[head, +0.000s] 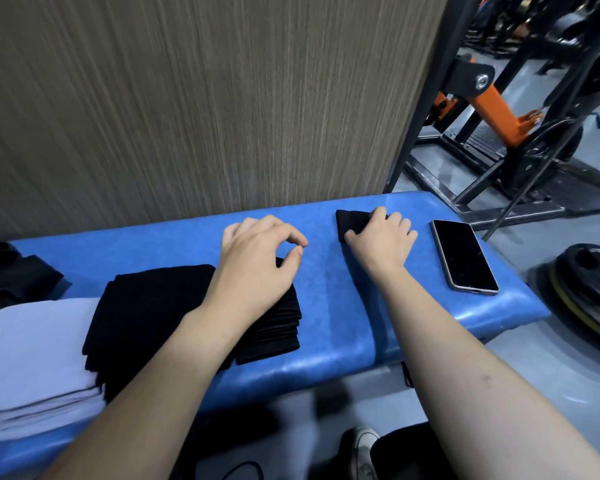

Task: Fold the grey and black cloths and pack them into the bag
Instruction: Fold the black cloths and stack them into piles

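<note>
**benchguy:** Forearms fill the bottom of the shot, both reaching over the blue worktop (329,327). So where's this at?

**foldfan:** Mostly done on the folding, I'd say. Stack of black cloths (153,306) sits folded at the near edge, left of middle, and a pale grey pile (32,358) is right beside it toward the left end, also looks folded.

**benchguy:** And the hands?

**foldfan:** Left hand (257,261) hovers over the far right corner of the black stack, fingers loosely curled, thumb and forefinger nearly meeting, holding nothing as far as I can see. Right hand (381,240) has its grip on a small black cloth (352,220) near the far edge, fingers curled over it. Can't tell if that one's fully folded.

**benchguy:** Bag?

**foldfan:** Something dark at the far left end (11,275) might be it, can't say. Nothing looks packed yet, so packing's all left. Phone (465,259) lies at the right end, well out of it.
</note>
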`<state>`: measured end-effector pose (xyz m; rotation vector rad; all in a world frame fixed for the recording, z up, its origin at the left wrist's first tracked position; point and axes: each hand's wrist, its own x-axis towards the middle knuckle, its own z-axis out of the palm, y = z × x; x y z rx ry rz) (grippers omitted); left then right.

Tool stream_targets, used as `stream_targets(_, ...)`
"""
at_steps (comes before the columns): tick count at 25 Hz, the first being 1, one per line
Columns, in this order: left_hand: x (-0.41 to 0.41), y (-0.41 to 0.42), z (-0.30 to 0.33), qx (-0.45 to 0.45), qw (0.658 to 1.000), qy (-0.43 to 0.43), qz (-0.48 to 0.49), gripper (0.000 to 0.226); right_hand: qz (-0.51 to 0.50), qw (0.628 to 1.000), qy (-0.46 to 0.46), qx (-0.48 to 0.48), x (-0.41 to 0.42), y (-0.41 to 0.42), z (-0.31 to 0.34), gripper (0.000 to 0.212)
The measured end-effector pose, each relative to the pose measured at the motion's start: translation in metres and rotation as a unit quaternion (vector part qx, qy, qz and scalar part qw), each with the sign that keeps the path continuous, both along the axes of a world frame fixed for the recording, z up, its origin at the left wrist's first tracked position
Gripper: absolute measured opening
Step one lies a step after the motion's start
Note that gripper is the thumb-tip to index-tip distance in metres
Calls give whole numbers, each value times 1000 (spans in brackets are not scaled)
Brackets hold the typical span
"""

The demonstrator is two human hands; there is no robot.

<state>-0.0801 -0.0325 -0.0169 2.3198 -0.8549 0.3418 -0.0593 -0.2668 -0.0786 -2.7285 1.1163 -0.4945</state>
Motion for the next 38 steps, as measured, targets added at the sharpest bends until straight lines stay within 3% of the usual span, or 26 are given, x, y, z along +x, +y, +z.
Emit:
stream_targets(4, 0, 6, 1, -12, 1000, -2, 0, 12, 37, 999, -21, 3, -2, 3, 5, 32)
stream_targets(6, -1, 7, 2, -19, 1000, -2, -2, 12, 78, 989, -88, 88, -7, 0, 14, 34)
stream_targets(8, -3, 4, 4, -32, 999, 1, -2, 13, 142, 958, -158, 193, -16, -1, 28, 37)
stream_targets(11, -5, -4, 4, -48, 999, 18, -4, 17, 254, 918, -208, 221, -39, 3, 54, 38)
stream_targets(15, -12, -25, 8, -115, 985, 129, 4, 46, 347, 865, -252, 261, -75, 10, 76, 38)
stream_targets(18, -19, -43, 14, -154, 954, 258, -18, 69, 388, 818, -270, 326, -98, 15, 89, 36)
stream_targets(19, -20, -48, 14, -160, 948, 275, -30, 65, 401, 803, -272, 348, -104, 16, 92, 36)
stream_targets(22, -25, -57, 16, -160, 956, 243, -41, 21, 423, 766, -258, 409, -118, 15, 97, 36)
stream_targets(24, -27, -60, 19, -180, 957, 225, -40, 14, 430, 769, -245, 404, -124, 11, 98, 35)
stream_targets(28, -19, -62, 15, -197, 968, 148, -51, 36, 410, 782, -212, 420, -129, -2, 96, 36)
stream_targets(32, -11, -62, 7, -188, 972, 91, -106, 32, 369, 845, -160, 353, -121, -8, 87, 52)
stream_targets(35, -11, -60, 3, -163, 968, 87, -170, 22, 367, 857, -160, 326, -117, -5, 77, 60)
stream_targets(38, -15, -56, 5, -142, 965, 93, -202, 28, 381, 863, -174, 282, -116, -3, 72, 65)
